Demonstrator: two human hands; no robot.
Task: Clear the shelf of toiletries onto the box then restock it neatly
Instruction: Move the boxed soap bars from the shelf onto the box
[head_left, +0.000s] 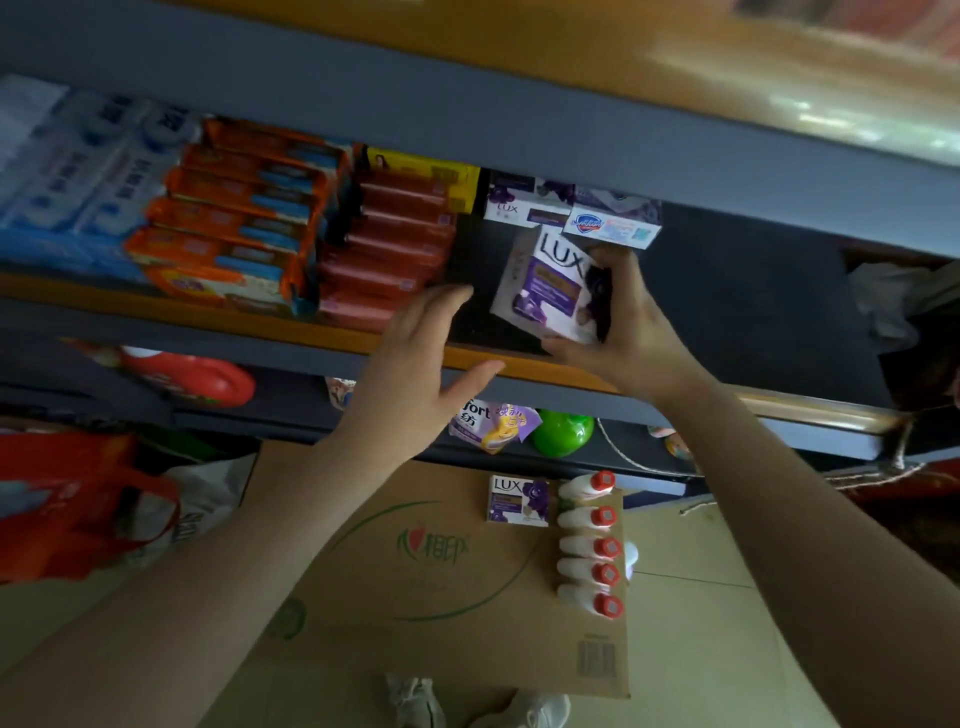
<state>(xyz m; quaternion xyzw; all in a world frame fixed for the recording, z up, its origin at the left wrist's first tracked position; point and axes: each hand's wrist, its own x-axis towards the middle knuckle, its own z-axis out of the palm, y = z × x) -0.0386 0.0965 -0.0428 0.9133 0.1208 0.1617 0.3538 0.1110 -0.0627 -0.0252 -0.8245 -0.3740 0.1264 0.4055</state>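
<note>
Fingers of the right hand (631, 332) curl round a purple Lux soap box (548, 283), held tilted above the dark shelf (727, 291) (just below two stacked soap boxes). Left hand (415, 374) hovers spread beside it, gripping nothing. Another Lux box (517, 500) lies on the cardboard box (441, 597) below.

Dim, soft daylight (edges blurred, wide-angle bent).
</note>
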